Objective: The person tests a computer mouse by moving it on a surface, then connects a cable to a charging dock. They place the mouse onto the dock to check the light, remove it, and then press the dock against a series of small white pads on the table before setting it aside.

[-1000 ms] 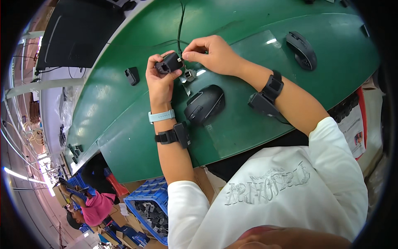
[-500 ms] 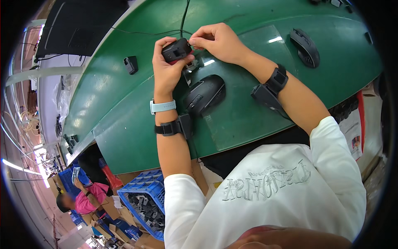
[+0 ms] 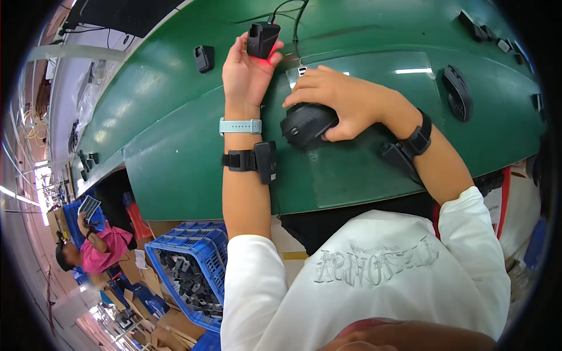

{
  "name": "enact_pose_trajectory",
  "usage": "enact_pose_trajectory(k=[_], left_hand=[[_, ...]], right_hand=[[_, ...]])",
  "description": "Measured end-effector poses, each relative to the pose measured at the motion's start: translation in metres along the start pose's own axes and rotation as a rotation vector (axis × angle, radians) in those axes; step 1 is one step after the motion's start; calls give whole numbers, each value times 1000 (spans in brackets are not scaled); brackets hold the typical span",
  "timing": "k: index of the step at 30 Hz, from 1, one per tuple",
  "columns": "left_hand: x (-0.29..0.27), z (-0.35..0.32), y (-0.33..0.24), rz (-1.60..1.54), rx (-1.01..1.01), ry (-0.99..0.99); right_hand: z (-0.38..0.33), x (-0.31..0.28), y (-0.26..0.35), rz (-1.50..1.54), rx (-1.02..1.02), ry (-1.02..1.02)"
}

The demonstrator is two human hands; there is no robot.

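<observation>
My left hand (image 3: 250,76), palm up, has its fingers closed around a small black block-shaped device (image 3: 261,38). A thin cable (image 3: 275,16) is plugged into the device's top, and red light glows against my fingers beneath it. My right hand (image 3: 345,99) grips a black computer mouse (image 3: 304,124), fingers over its far end and thumb along its near side. The mouse sits over the clear sheet's left part; whether it touches the surface I cannot tell. Beyond my right hand lies a small metal-ended connector (image 3: 302,71).
A similar black block (image 3: 204,59) lies left on the green table (image 3: 181,146). A second mouse (image 3: 458,93) and several small black parts (image 3: 483,32) are at the right. Below the table's left edge stands a blue crate (image 3: 219,245) of black pieces; a person in pink (image 3: 105,248) is beyond.
My right hand has left the device and come down onto the mouse. My left hand has moved up and turned palm up with the device, which now shows a cable and a stronger red glow.
</observation>
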State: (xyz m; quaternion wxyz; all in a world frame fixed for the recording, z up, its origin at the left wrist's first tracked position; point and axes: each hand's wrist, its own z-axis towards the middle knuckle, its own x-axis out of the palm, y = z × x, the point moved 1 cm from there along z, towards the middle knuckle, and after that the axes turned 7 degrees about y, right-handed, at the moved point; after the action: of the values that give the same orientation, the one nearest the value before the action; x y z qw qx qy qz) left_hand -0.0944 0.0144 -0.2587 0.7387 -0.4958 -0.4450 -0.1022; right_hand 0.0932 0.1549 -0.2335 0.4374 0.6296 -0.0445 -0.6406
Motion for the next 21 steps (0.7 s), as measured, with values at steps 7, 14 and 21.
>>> enact_pose_trajectory(k=[7,14,21], left_hand=[[10,-3,2,-67,25,71],[27,-6,9,116,127,70],[32,-10,11,533,108,94]], right_hand=[[-3,-7,-19,862,72,-321],[-4,-14,-40,1464,-2,-772],[5,-19,-30,1134,77,-862]])
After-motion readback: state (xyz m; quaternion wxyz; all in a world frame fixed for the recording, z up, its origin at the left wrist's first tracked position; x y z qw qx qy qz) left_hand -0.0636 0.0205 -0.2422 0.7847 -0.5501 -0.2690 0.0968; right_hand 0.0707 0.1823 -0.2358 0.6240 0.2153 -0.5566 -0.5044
